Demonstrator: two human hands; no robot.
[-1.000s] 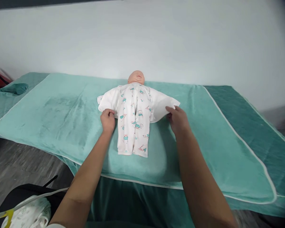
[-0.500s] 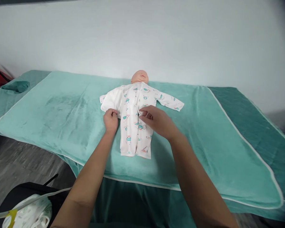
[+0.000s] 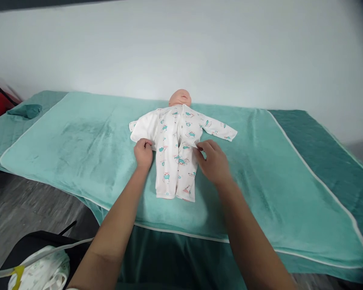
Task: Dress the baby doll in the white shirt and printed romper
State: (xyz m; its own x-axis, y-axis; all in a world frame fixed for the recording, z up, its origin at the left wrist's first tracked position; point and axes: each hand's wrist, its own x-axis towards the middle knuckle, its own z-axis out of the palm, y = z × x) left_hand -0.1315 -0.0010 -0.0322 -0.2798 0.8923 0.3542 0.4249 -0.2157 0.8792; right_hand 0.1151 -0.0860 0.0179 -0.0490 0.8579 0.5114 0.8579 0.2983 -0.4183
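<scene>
Bed surface: light teal plush blanket with white piping (image 3: 78, 145) lies over a darker teal cover (image 3: 317, 137), which shows bare at the right end.
Near edge: the piped hem runs across the front below the forearms, and a strip of bare plush lies between it and the leg cuffs.
Far edge: the blanket meets a pale wall (image 3: 230, 48) just behind the doll's head.
Open room, left: a wide stretch of bare plush; a small folded dark teal cloth (image 3: 26, 110) sits well apart at the far left corner.
Open room, right: bare plush from the spread sleeve out to the piping.
Floor: grey wood-grain floor (image 3: 24, 205) at lower left, with a black bag holding white printed cloth (image 3: 39, 270) on it.
Doll: bald baby doll (image 3: 180, 98) lies face up at mid-bed, head toward the wall.
Garment: white long-sleeved baby romper printed with teal and pink figures (image 3: 175, 161) covers the doll, legs pointing toward the near edge. One sleeve lies flat and spread toward the right; the other is bunched near the left hand.
Left hand: left hand (image 3: 143, 154) is closed, its fingertips pinching the romper's side edge just under the bunched sleeve.
Right hand: right hand (image 3: 214, 162) is palm down with fingers curved, tips touching the romper's other side near the waist. Whether it grips the cloth cannot be told.
</scene>
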